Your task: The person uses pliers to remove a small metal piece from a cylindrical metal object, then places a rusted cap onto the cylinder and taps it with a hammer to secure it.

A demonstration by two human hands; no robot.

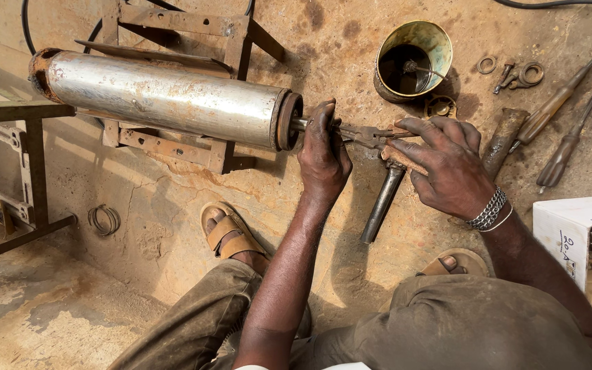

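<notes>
At far left I see a rusty steel frame (15,157), then a coil of wire rings (104,219) on the stained concrete floor (173,226). A dull, scratched metal cylinder (166,99) lies across a rusted bracket (193,147), its threaded end facing right. My left hand (323,154) reaches up from below, fingers closed around the thin shaft (299,124) just beside that end. Pliers (368,136) bridge to my right hand (447,164), whose fingers close on their handles and a worn wooden hammer (386,195) grip. Beyond stand a greasy tin can (412,58), washers (486,65), screwdrivers (563,116) and a white box (570,229).
</notes>
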